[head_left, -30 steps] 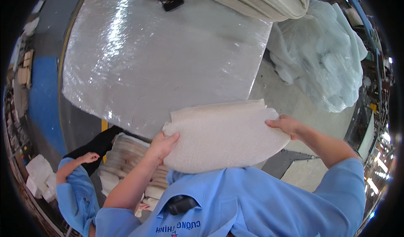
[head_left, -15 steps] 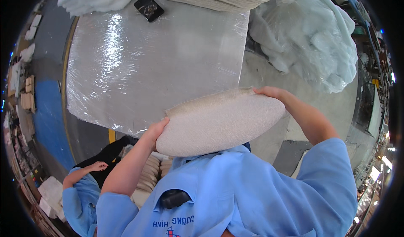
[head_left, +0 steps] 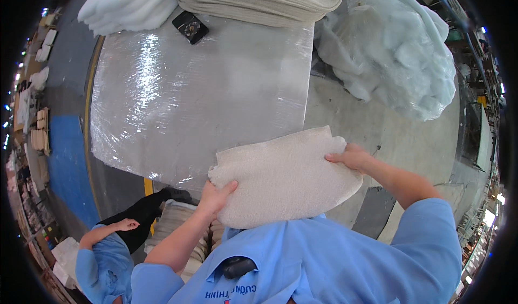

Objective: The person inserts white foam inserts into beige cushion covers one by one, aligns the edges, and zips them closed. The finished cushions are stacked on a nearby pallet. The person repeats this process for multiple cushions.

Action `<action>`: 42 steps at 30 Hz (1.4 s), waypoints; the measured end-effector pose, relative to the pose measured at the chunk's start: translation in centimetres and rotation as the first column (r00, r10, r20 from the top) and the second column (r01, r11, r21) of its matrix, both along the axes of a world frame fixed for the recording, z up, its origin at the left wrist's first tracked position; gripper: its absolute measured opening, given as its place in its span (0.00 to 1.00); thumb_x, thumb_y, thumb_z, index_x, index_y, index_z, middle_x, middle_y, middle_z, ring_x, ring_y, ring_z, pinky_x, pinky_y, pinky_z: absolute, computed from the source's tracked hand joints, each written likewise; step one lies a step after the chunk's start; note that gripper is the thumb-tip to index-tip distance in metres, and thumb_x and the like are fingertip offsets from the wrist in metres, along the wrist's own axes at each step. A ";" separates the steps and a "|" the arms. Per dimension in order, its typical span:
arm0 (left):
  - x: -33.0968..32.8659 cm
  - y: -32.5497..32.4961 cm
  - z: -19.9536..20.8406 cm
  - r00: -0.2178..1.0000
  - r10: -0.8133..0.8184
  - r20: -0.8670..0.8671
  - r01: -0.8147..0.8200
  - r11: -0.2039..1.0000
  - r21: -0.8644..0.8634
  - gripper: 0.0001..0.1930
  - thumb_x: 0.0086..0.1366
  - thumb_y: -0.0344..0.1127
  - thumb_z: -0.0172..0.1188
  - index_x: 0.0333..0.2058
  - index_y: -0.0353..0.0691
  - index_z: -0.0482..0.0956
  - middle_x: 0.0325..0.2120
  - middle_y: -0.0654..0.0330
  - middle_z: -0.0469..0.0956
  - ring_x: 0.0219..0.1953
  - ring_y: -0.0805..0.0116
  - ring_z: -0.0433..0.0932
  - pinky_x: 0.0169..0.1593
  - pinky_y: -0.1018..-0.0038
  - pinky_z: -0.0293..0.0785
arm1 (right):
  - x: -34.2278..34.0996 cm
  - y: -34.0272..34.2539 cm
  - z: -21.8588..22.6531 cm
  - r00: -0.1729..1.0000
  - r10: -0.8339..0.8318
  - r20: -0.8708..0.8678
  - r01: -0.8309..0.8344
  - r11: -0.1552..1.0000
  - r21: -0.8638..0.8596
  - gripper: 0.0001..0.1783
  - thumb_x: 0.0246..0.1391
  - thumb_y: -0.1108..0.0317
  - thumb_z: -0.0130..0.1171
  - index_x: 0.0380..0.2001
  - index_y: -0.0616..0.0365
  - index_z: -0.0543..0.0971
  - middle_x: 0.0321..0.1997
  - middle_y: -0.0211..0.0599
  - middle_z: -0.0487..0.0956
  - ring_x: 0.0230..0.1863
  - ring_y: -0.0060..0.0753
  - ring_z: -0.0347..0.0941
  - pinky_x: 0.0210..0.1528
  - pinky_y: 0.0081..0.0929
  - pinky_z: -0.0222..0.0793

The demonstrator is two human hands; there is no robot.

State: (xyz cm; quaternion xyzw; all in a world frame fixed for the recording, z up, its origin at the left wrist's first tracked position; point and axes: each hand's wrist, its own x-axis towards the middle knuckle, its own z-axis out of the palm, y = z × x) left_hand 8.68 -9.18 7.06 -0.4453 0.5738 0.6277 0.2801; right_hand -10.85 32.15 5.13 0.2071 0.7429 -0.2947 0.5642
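A beige, nubbly-textured fabric cover [head_left: 286, 180] is stretched between my hands, close in front of my body. My left hand [head_left: 218, 195] grips its left side, thumb on top and fingers underneath. On the right side, my right hand [head_left: 348, 157] pinches the edge with the thumb over the cloth; the fingers beneath are partly hidden. The cover's far edge lies over the near corner of a film-wrapped table [head_left: 226, 93]. A stack of similar beige pieces [head_left: 259, 2] rests at the table's far end.
White padding sheets [head_left: 127, 7] and a small black square item [head_left: 190, 27] lie on the table. A transparent bag of white stuffing [head_left: 388, 50] stands at the right. At lower left are a co-worker in blue [head_left: 105, 255] and stacked beige pieces [head_left: 175, 215].
The cover has come nearer to my body and its upper face now lies flatter, with the far edge unfolded. Both hands have shifted lower, with their thumbs now on top.
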 end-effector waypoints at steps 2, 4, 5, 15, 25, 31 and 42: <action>-1.0 -0.5 -0.5 0.998 -0.006 0.057 0.003 0.999 0.049 0.38 0.68 0.39 0.74 0.68 0.29 0.65 0.58 0.47 0.79 0.58 0.57 0.82 0.60 0.60 0.80 | -0.5 -0.6 -1.1 0.987 0.149 -0.062 -0.142 0.985 0.093 0.49 0.53 0.40 0.76 0.68 0.65 0.73 0.68 0.54 0.77 0.68 0.56 0.75 0.65 0.44 0.74; -0.3 -1.2 -0.5 0.995 -0.078 0.060 0.079 0.997 -0.023 0.39 0.67 0.42 0.74 0.68 0.28 0.66 0.59 0.46 0.78 0.59 0.55 0.81 0.61 0.58 0.79 | -0.3 -2.4 -1.4 0.875 0.348 -0.337 -0.281 0.931 0.231 0.46 0.54 0.36 0.72 0.63 0.63 0.77 0.66 0.54 0.77 0.68 0.56 0.74 0.67 0.47 0.71; 0.4 -1.5 -1.4 0.990 -0.135 0.030 0.137 0.982 -0.128 0.39 0.67 0.44 0.74 0.68 0.28 0.66 0.60 0.45 0.77 0.61 0.53 0.79 0.62 0.57 0.78 | -1.3 -3.8 -1.1 0.759 0.448 -0.473 -0.332 0.890 0.313 0.45 0.55 0.33 0.70 0.61 0.62 0.79 0.65 0.54 0.77 0.68 0.56 0.73 0.68 0.48 0.69; -10.3 5.2 -2.2 0.452 -0.892 -0.030 0.501 0.282 -0.818 0.36 0.66 0.62 0.66 0.62 0.39 0.78 0.61 0.44 0.74 0.66 0.42 0.69 0.68 0.50 0.65 | -0.6 -9.4 -1.9 0.395 0.470 -0.789 -0.507 0.828 0.240 0.13 0.68 0.58 0.57 0.47 0.51 0.83 0.49 0.47 0.83 0.57 0.54 0.77 0.59 0.56 0.68; -13.2 8.4 -7.9 0.423 -0.858 -0.293 0.199 0.403 -0.893 0.18 0.75 0.50 0.55 0.32 0.42 0.79 0.27 0.47 0.83 0.33 0.39 0.83 0.38 0.47 0.75 | -0.2 -10.4 -4.3 0.346 0.172 -0.922 -0.340 0.939 0.048 0.10 0.69 0.61 0.54 0.42 0.56 0.77 0.39 0.55 0.83 0.44 0.64 0.80 0.47 0.57 0.74; -13.8 8.2 -8.7 0.489 -0.834 -0.253 0.325 0.444 -0.835 0.16 0.75 0.48 0.54 0.40 0.43 0.84 0.33 0.46 0.85 0.40 0.41 0.84 0.43 0.47 0.77 | -1.0 -11.3 -5.6 0.375 0.152 -0.915 -0.332 0.943 0.021 0.10 0.68 0.61 0.55 0.41 0.55 0.79 0.40 0.53 0.84 0.47 0.62 0.81 0.48 0.56 0.74; -0.3 -2.4 5.2 0.828 -0.553 -0.091 0.402 0.699 -0.592 0.33 0.69 0.42 0.68 0.68 0.36 0.69 0.67 0.38 0.69 0.68 0.44 0.72 0.68 0.53 0.70 | -0.7 1.2 8.6 0.882 0.327 -0.340 -0.316 0.945 0.090 0.49 0.60 0.37 0.66 0.71 0.64 0.69 0.70 0.58 0.73 0.72 0.53 0.69 0.70 0.48 0.68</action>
